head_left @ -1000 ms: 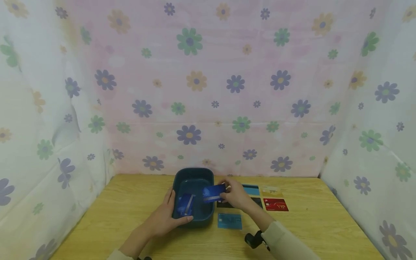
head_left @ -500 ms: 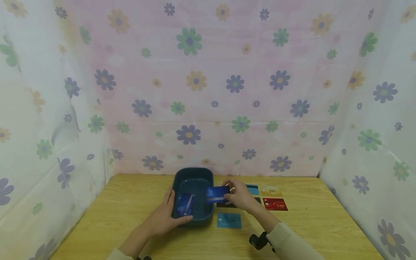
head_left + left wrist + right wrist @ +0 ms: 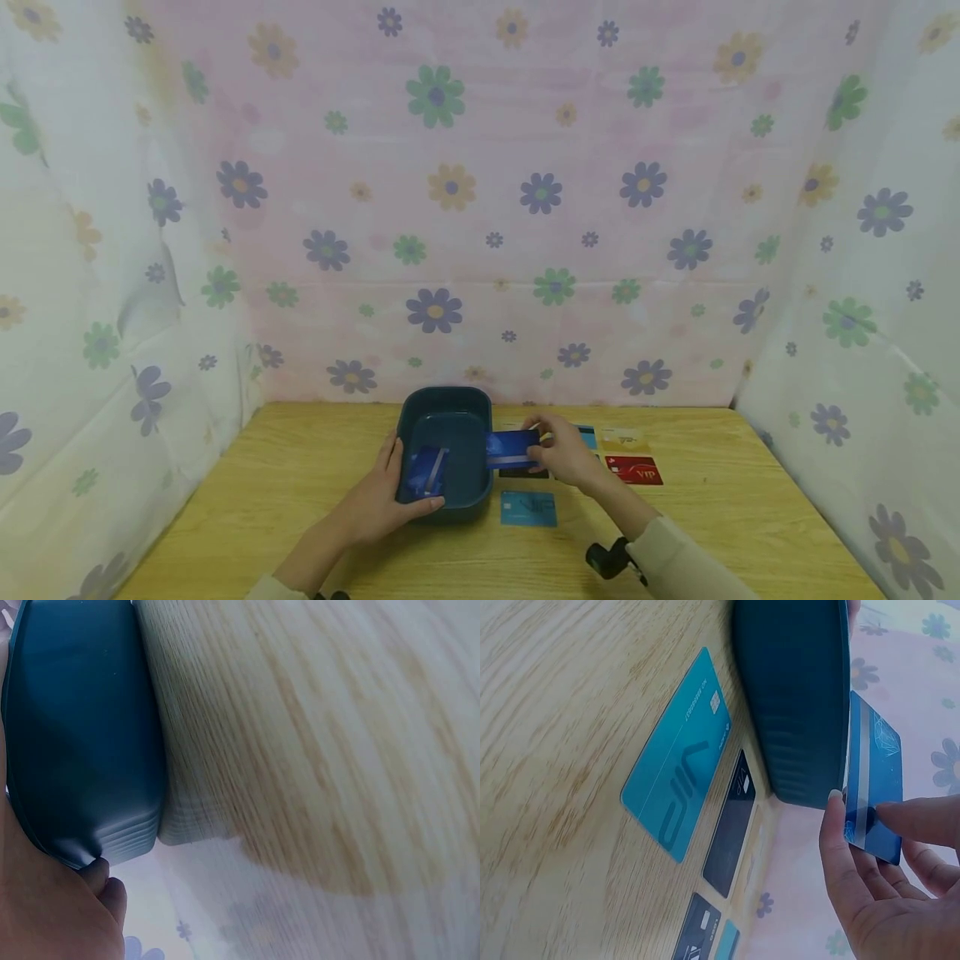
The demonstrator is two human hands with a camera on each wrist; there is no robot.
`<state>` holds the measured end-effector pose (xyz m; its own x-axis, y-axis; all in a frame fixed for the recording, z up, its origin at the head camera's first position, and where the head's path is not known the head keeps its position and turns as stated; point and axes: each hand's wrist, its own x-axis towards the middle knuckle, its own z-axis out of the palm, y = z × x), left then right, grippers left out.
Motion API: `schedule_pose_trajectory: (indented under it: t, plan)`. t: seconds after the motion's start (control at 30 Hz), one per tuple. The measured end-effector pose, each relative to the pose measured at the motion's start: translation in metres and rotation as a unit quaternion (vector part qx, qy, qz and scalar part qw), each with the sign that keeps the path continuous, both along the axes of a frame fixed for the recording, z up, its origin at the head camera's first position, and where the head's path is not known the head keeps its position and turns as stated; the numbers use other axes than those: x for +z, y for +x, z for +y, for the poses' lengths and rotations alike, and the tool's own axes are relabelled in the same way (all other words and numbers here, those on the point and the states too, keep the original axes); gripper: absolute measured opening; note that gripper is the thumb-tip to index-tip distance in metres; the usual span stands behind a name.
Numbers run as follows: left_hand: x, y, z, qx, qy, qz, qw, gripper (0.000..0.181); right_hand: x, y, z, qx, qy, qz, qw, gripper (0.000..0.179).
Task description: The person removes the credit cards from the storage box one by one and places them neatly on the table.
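Note:
My left hand [image 3: 377,493] grips a dark teal plastic bin [image 3: 468,492] at its near left side, thumb over the front rim and fingers along the outer wall. The left wrist view shows the bin's outer wall [image 3: 86,727] and two fingertips at its edge. Inside the bin lie blue cards [image 3: 427,472], overlapping. My right hand [image 3: 566,454] pinches a blue card [image 3: 512,448] with a pale stripe, level with the bin's right rim. In the right wrist view the thumb presses the striped face of this card [image 3: 881,769], fingers behind it.
Right of the bin, cards lie on the wooden table [image 3: 660,542]: a teal VIP card [image 3: 528,509] in front, a red VIP card [image 3: 634,470], a gold card [image 3: 625,440], and black cards [image 3: 731,832] partly under my right hand. A flowered cloth [image 3: 480,250] encloses the table.
My right hand has moved to the right with the blue card, from over the bin's inside to its right rim. The left hand keeps its hold on the bin.

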<state>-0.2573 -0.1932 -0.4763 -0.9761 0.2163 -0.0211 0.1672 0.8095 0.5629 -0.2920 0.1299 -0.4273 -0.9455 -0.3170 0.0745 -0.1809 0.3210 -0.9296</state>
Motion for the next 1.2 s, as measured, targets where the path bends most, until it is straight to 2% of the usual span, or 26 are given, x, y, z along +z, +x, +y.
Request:
schedule_pose_trajectory:
  t: [0.3, 0.67, 0.93, 1.2]
  plan:
    - [-0.001, 0.000, 0.000, 0.002, -0.001, 0.000, 1.0000, 0.132, -0.006, -0.003, 0.012, -0.007, -0.013, -0.008, 0.9999, 0.027]
    - [0.000, 0.000, 0.000, 0.004, 0.000, -0.003, 1.0000, 0.132, -0.006, 0.005, 0.028, -0.015, 0.000, -0.004, 0.9999, 0.026]
    - [0.000, 0.000, 0.000, 0.004, 0.003, -0.004, 1.0000, 0.132, -0.013, 0.010, 0.042, -0.060, 0.043, -0.015, 0.9972, 0.026]
    - [-0.001, -0.001, -0.001, 0.003, 0.003, -0.001, 1.0000, 0.133, -0.015, 0.016, 0.056, -0.060, 0.026, -0.018, 0.9977, 0.026]
